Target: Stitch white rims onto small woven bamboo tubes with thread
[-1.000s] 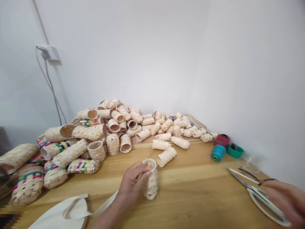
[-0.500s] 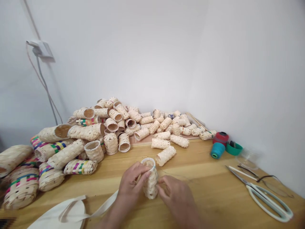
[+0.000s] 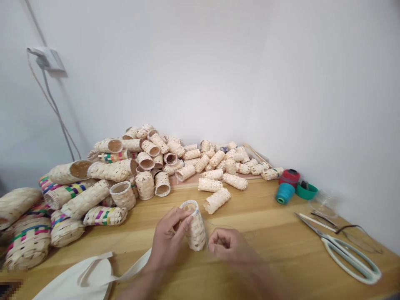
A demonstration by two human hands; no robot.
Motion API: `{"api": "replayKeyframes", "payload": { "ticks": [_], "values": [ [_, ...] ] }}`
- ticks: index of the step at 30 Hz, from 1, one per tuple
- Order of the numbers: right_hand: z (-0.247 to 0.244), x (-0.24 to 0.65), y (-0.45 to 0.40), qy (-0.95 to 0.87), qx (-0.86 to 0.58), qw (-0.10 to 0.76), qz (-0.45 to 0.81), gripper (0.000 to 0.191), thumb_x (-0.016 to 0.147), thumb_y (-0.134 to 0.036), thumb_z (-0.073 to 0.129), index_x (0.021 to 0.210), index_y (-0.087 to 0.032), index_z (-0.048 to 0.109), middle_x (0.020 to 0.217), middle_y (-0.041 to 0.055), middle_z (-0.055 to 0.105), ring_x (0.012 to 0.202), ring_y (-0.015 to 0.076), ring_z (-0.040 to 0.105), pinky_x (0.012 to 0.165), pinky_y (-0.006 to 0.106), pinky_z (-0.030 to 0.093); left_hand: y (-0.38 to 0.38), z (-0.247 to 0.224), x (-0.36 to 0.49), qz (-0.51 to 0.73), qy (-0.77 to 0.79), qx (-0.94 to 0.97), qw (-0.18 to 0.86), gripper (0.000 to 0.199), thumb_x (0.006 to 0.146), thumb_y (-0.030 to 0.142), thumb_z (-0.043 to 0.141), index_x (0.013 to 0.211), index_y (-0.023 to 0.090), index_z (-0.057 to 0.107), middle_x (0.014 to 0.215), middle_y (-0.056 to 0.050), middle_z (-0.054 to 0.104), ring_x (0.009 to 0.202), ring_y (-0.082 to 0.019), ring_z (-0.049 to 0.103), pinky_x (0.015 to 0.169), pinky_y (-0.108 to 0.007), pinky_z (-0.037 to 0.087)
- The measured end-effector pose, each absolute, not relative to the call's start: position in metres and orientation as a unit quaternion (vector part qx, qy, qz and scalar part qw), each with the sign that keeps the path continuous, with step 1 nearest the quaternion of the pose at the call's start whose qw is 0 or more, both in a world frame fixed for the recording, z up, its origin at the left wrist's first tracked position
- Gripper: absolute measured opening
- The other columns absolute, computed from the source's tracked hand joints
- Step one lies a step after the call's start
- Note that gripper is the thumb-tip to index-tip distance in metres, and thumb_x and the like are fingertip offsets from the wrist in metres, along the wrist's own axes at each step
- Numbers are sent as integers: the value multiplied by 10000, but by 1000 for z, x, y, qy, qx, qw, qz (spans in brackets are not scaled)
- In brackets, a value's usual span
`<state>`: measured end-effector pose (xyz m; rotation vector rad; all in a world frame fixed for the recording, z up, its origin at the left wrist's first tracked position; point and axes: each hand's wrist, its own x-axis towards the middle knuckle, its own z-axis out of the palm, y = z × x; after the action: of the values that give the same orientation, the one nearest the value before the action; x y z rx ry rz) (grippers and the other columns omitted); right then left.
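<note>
My left hand [image 3: 170,233] grips a small woven bamboo basket [image 3: 196,233] by its upper edge, fingers outside and near the open mouth. The basket is a pale cylinder, tilted slightly, with a bluish-white band around its rim. Just right of its lower side, my right hand [image 3: 226,243] is closed in a pinch. A faint thin thread [image 3: 215,226] shows beside that hand; what lies inside the pinch is mostly hidden. Under my left wrist runs a flat white ribbon [image 3: 137,264] that leads to a white roll [image 3: 78,279].
Many woven baskets [image 3: 145,185] are heaped at the left and back, some with coloured bands. At right lie scissors [image 3: 346,254], a blue thread spool [image 3: 285,193], a red spool [image 3: 289,176], a green ring-shaped container [image 3: 306,191] and a clear dish [image 3: 325,206].
My right hand has drawn slightly away from the basket, to the right. The basket now leans a little more leftward at its top, still in my left hand.
</note>
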<state>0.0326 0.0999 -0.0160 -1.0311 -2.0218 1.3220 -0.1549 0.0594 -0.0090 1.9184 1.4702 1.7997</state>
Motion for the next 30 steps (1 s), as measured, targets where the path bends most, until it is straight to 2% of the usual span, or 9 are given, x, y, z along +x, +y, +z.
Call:
{"api": "replayKeyframes", "payload": {
  "ticks": [5, 11, 16, 19, 25, 30],
  "values": [
    [-12, 46, 100, -681, -375, 277, 565, 183, 705, -356, 570, 640, -192, 521, 497, -85, 314, 477, 82, 231, 465, 209, 186, 61, -12, -155, 608, 512, 597, 106, 216, 864, 340, 603, 785, 184, 730, 660, -37, 627, 608, -159, 561, 537, -253, 457],
    [-10, 51, 93, -672, -361, 282, 582, 151, 733, -285, 567, 634, -179, 525, 527, -75, 351, 501, 79, 256, 481, 217, 179, 60, -12, -156, 611, 522, 574, 154, 206, 833, 338, 632, 787, 166, 735, 689, -36, 625, 651, -163, 563, 568, -249, 456],
    [7, 62, 90, -654, -354, 296, 599, 167, 739, -316, 582, 657, -184, 519, 527, -82, 335, 484, 75, 236, 459, 212, 172, 61, -10, -155, 627, 519, 545, 199, 204, 798, 352, 661, 767, 167, 742, 664, -24, 596, 641, -155, 537, 577, -249, 438],
    [11, 66, 84, -687, -363, 286, 560, 156, 755, -296, 556, 656, -181, 520, 541, -76, 343, 499, 81, 272, 463, 209, 201, 61, -9, -154, 642, 517, 519, 226, 181, 777, 337, 681, 747, 171, 744, 651, -14, 578, 642, -150, 522, 591, -245, 424],
    [-9, 64, 70, -789, -392, 221, 419, 97, 747, -151, 532, 664, -182, 569, 521, -76, 368, 504, 89, 342, 489, 214, 239, 59, -11, -154, 662, 511, 482, 261, 162, 766, 334, 695, 790, 185, 751, 722, -19, 603, 692, -158, 534, 637, -244, 434],
    [-17, 74, 80, -782, -443, 242, 366, 59, 783, -204, 543, 778, -193, 601, 528, -78, 377, 513, 106, 366, 508, 227, 247, 60, -14, -158, 665, 503, 486, 261, 182, 778, 361, 688, 815, 194, 749, 733, -17, 613, 682, -154, 530, 634, -245, 445]
  ]
}}
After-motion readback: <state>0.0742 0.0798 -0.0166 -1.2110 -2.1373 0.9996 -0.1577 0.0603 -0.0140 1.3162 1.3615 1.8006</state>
